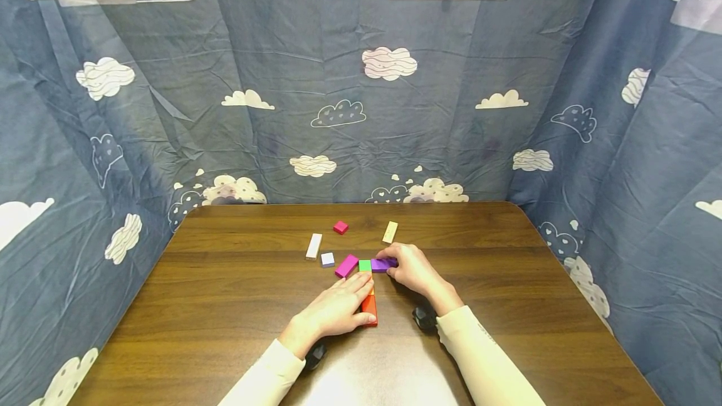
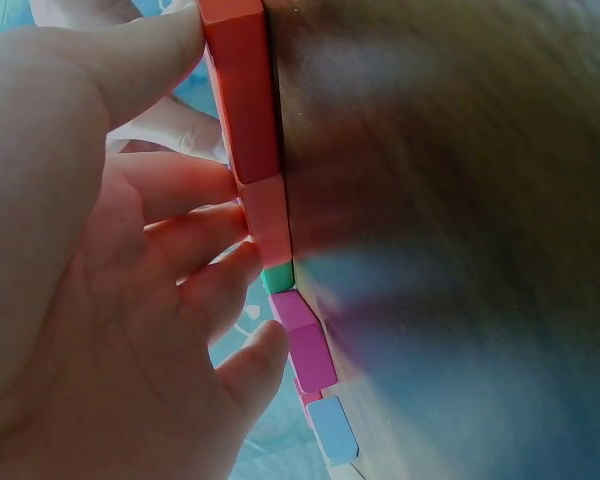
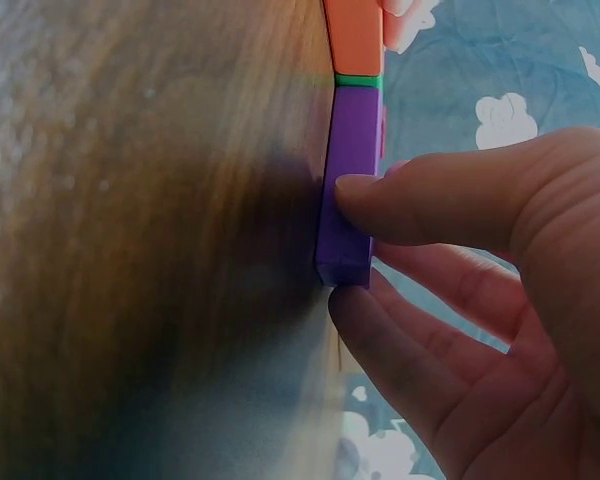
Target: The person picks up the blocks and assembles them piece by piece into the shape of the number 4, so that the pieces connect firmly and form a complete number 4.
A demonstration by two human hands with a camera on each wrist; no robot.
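Note:
My right hand (image 1: 412, 273) pinches a purple block (image 1: 383, 265) on the wooden table, with the thumb on its near side in the right wrist view. The block's left end touches a small green block (image 1: 365, 265). My left hand (image 1: 333, 311) rests with extended fingers on a line of blocks running toward me from the green one. That line has an orange block (image 2: 268, 225), partly hidden under the fingers from the head, and a red block (image 1: 369, 307) nearest me, touched by the thumb. Left of the green block, a magenta block (image 1: 346, 266) lies slanted, close to it.
Farther back lie a pale blue cube (image 1: 328, 260), a long white block (image 1: 314, 247), a small crimson block (image 1: 341, 227) and a pale yellow block (image 1: 390, 232). Behind the wooden table (image 1: 237, 281) hangs a blue curtain (image 1: 316, 49) with cloud prints.

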